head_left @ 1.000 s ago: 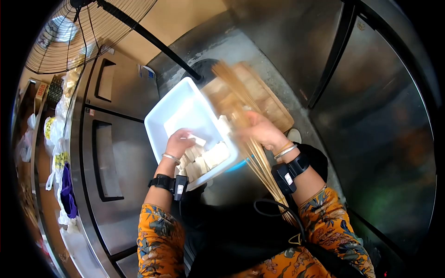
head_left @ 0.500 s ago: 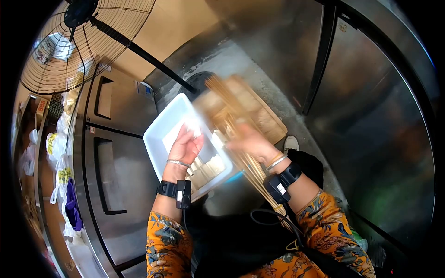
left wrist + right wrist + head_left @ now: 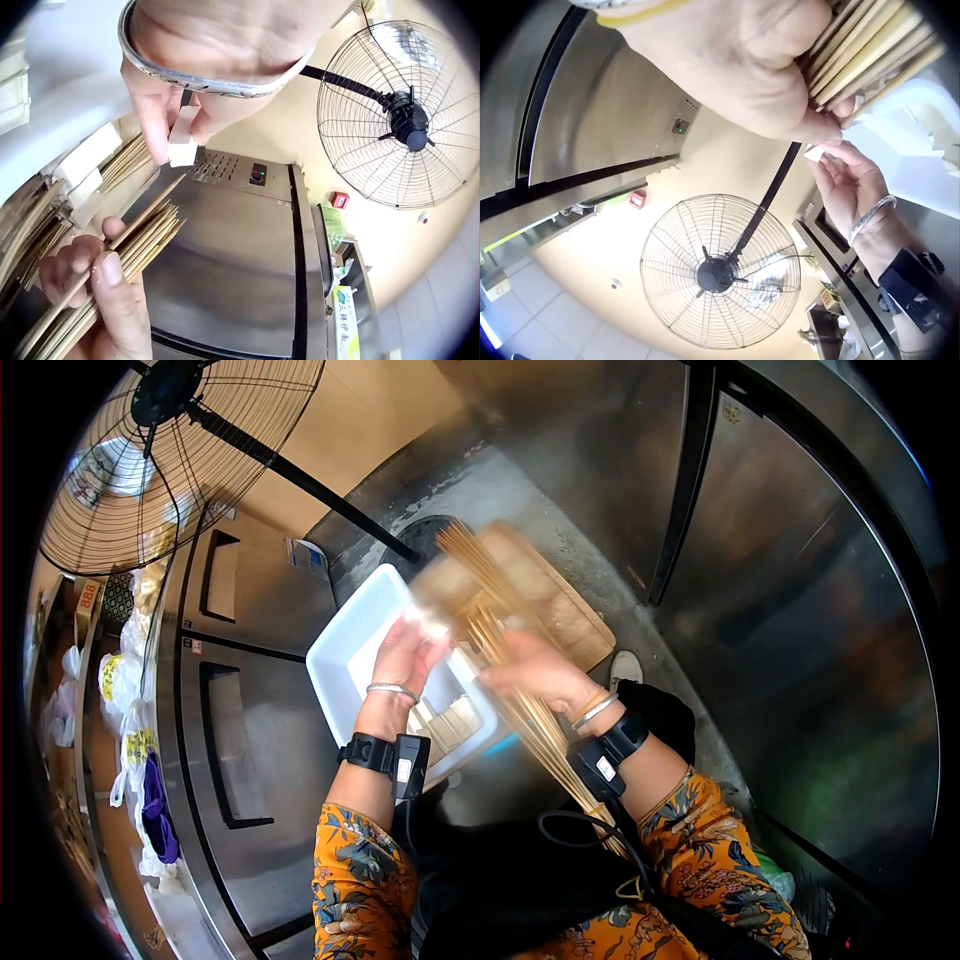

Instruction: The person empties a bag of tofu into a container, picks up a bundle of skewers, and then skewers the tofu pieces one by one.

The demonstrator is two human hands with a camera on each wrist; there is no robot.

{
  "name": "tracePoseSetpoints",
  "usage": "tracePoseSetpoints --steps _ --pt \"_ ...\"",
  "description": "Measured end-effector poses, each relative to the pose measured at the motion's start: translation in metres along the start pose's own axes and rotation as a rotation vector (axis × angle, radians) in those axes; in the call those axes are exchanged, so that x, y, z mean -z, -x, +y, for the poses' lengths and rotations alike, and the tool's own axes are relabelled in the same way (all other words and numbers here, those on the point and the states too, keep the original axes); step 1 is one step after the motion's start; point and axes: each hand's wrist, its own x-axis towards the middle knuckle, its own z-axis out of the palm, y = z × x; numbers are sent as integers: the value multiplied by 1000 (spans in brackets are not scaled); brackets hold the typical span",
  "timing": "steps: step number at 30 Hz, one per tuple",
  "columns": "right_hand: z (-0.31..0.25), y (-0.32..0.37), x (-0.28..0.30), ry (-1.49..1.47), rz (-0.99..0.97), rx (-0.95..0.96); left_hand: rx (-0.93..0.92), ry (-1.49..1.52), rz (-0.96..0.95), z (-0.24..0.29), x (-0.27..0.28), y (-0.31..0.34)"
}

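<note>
My left hand (image 3: 402, 655) is over the white tub (image 3: 335, 635), pinching a small white block (image 3: 184, 139) between thumb and fingers. To its right, my right hand (image 3: 548, 672) grips a bundle of thin bamboo skewers (image 3: 146, 244); one skewer stands apart from the bundle, its pointed tip towards the block. The right thumb lies along the skewers in the left wrist view. More white blocks (image 3: 455, 725) lie in the near end of the tub. Beside the tub, further white blocks (image 3: 90, 154) sit by other skewers (image 3: 127, 161). The skewers are partly blurred in the head view.
A wooden board (image 3: 575, 610) lies beyond my right hand. A black stand fan (image 3: 165, 395) rises at the upper left. Steel cabinets (image 3: 240, 730) flank the left, a large steel door (image 3: 800, 610) the right. Shelves with plastic bags (image 3: 130, 695) line the far left.
My left hand has risen from among the blocks in the tub with a white block and moved towards the right hand's skewers. The right hand still grips the bundle.
</note>
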Motion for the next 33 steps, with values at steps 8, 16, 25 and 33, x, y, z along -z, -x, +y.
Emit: tracePoseSetpoints --steps 8,16,25,33 --pt "2 -2 -4 11 16 13 -37 -73 41 1 -5 2" --pt "3 -3 -4 43 38 5 -98 -231 46 -5 -10 6" --pt "5 -5 -2 82 81 45 -79 -319 35 -20 -33 26" --pt "24 -16 4 199 166 72 -51 -423 -62 -25 -21 20"
